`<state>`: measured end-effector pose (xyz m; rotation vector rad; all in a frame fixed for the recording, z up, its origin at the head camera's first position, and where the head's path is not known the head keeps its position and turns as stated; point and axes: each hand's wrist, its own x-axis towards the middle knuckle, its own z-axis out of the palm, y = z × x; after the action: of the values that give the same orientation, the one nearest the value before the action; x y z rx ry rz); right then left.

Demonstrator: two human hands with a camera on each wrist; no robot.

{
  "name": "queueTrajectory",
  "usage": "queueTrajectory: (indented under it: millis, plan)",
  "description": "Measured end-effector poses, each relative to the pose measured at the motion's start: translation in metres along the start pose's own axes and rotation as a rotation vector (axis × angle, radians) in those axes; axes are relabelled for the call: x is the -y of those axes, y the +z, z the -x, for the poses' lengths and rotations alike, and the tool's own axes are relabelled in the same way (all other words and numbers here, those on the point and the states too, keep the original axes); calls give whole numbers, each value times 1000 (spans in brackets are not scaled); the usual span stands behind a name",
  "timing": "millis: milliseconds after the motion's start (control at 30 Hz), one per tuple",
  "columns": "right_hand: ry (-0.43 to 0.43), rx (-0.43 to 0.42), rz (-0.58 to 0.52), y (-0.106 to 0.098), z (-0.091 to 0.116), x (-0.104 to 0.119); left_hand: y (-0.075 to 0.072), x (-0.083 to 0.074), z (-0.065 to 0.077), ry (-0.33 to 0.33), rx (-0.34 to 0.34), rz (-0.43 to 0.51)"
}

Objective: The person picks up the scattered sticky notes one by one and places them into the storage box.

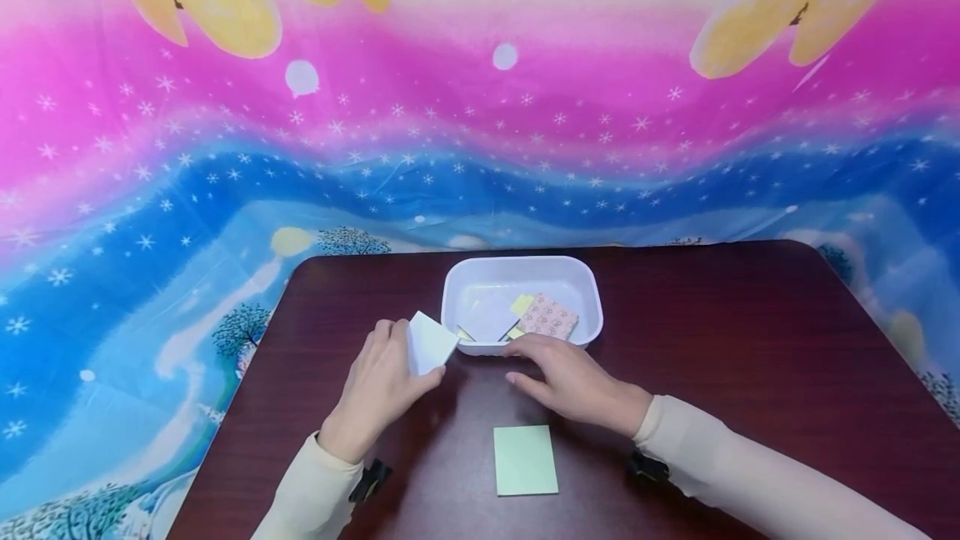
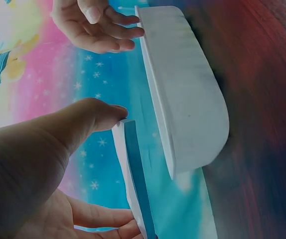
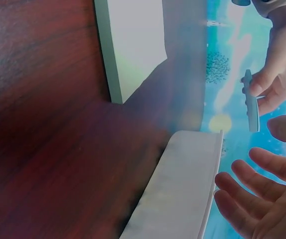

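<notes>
My left hand [image 1: 384, 377] grips a pad of white sticky notes [image 1: 431, 344] by its edges, thumb on one side and fingers on the other, just left of the white plastic tub [image 1: 522, 263]. In the left wrist view the pad [image 2: 133, 169] is seen edge-on, above the table. My right hand [image 1: 573, 377] is at the tub's near rim, its fingers loosely bent with nothing between them. In front of the hands, a pale green sticky-note pad [image 1: 526, 461] lies flat on the table.
Inside the tub are a pink patterned pad [image 1: 550, 317], a whitish pad [image 1: 489, 319] and some yellow pieces [image 1: 522, 304]. Everything stands on a dark reddish-brown table [image 1: 720, 323]. A colourful printed cloth [image 1: 480, 123] hangs behind it.
</notes>
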<state>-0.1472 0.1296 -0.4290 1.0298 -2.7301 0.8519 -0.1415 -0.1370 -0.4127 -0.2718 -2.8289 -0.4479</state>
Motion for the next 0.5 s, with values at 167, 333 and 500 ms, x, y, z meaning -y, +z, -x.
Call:
queueTrajectory:
  millis: [167,333,500]
  plan:
    - [16,-7,27,-2,2,-4,1,-4,-2,11,6,9]
    - [18,-13,39,-3,4,-7,3,-7,-5,22,5,28]
    - [19,-22,36,-5,7,-9,3,-10,-8,39,16,33]
